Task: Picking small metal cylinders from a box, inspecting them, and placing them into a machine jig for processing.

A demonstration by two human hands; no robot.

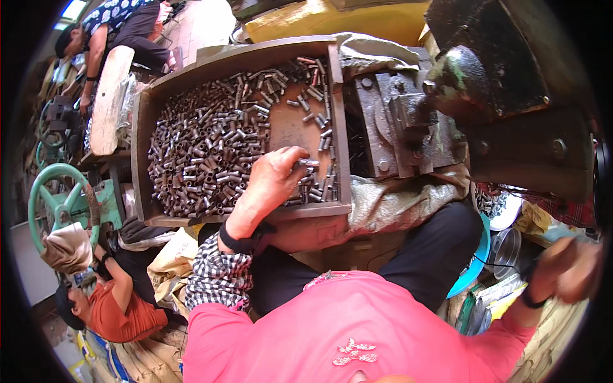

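My left hand [276, 175] is over the right part of a wooden tray [241, 52], its fingers closed on a short metal tube [309, 163]. Many small metal tubes [211, 150] like it are heaped in the tray's left and middle, with a loose row along the right wall. Right of the tray stands a greasy metal press [415, 115] with a bolted die block. Out at the far right, my right hand [568, 268] is away from both tray and press. Motion blurs its fingers, and I cannot see whether it holds anything.
Cloth sacking [396, 201] lies below the press. A blue basin [472, 271] and a white bowl [507, 210] of metal parts sit by my right leg. At left are a green handwheel [62, 207] and two other people, one in orange [128, 306], one in dark patterned clothes [118, 22].
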